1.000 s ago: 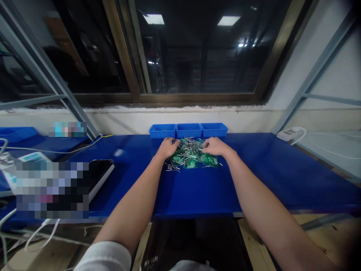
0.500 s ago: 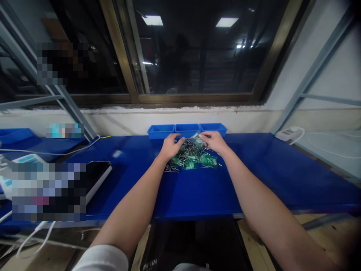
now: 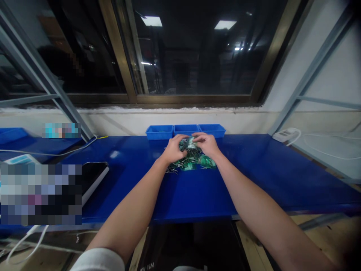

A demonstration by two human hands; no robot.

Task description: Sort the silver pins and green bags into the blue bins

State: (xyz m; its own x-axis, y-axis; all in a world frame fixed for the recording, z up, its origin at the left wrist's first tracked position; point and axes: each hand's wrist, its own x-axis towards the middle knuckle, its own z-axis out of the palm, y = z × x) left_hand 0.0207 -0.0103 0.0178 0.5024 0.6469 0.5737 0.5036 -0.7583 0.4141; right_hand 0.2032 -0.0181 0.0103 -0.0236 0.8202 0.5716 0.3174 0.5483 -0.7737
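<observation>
A heap of thin metal pin-like pieces and small green-tinted clear packets (image 3: 188,165) lies on the blue tabletop (image 3: 194,192). My left hand (image 3: 173,149) curves around the heap's left side, its thumb apart from its fingers; nothing shows gripped in it. At the heap's upper right, my right hand (image 3: 208,145) has its fingers closed on the edge of a small clear packet (image 3: 191,142). Another green packet (image 3: 207,162) lies below my right wrist. The pieces beneath both hands are partly hidden, and their exact kind is too small to tell.
Three blue bins (image 3: 186,130) stand in a row behind the heap, against the wall. At left are a dark-screened device (image 3: 94,171) and a blurred-out area. A white power strip (image 3: 286,134) lies at the right. Grey metal posts (image 3: 310,71) flank the window.
My right hand has moved left, closer to my left hand, bringing the clear packet over the heap's middle. My left thumb has lowered. The view has shifted slightly.
</observation>
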